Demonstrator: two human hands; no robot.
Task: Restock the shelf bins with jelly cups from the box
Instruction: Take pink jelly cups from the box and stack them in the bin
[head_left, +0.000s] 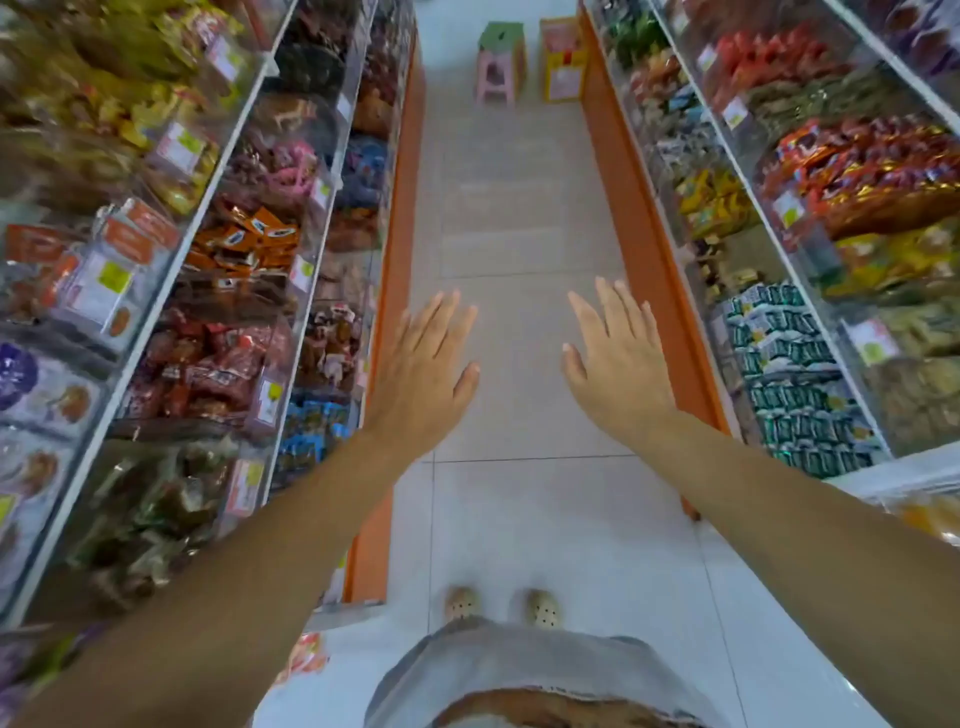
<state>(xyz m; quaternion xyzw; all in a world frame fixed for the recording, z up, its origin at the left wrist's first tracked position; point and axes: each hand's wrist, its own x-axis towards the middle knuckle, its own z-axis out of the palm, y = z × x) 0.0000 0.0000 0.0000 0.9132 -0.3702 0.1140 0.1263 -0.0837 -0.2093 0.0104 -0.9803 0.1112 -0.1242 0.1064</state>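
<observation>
Bins flank outspread left grip, right grip.

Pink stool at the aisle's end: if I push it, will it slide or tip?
Probably light: the pink stool looks like moulded plastic. It should slide easily on the smooth tiled floor. The green stool stacked on top may shift or topple, so push low.

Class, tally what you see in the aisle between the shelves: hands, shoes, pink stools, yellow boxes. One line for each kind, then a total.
Hands: 2, left hand and right hand
Shoes: 2, left shoe and right shoe
Pink stool: 1
Yellow box: 1
Total: 6
</observation>
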